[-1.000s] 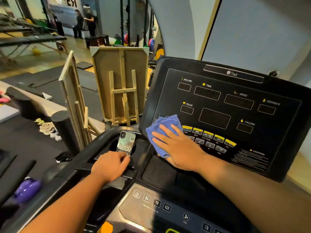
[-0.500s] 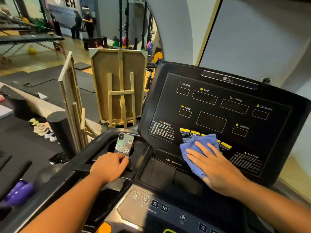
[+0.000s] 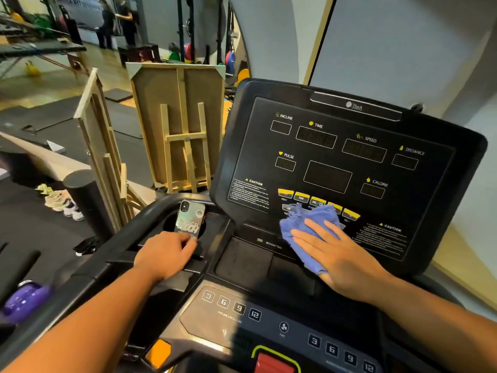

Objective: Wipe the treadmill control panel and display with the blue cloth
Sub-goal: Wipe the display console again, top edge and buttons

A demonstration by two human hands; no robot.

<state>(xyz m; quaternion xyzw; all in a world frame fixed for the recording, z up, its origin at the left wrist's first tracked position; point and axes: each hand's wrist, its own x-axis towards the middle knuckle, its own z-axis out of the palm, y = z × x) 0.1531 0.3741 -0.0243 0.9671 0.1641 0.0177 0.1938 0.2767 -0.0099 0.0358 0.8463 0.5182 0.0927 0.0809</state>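
Blue cloth [image 3: 309, 227] lies bunched flat against the lower part of the treadmill display panel [image 3: 349, 168], pinned under the right hand [image 3: 338, 257], whose fingers are spread straight and pressed on the fabric rather than curled around it. Just above the fingertips runs a row of yellow buttons [image 3: 301, 196], partly covered by the cloth; small legends under them read PREV and NEXT. To either side of the hand sit white-print CAUTION blocks, too fine to read. Higher up, the dark readout windows are labelled INCLINE, TIME, SPEED, DISTANCE, PULSE and CALORIE, and a logo reading "The A" sits on the top strip. Below the wrist, the lower control console [image 3: 242, 313] carries keys numbered 3, 6, 9, 12 on each side, a fan symbol between them, and a red stop button [image 3: 274, 364] at the bottom edge. The left hand [image 3: 164, 258] rests curled on the black handlebar [image 3: 113, 254], fingertips touching a phone [image 3: 189, 220] standing in the cup holder, its case printed "PHYSICAL".
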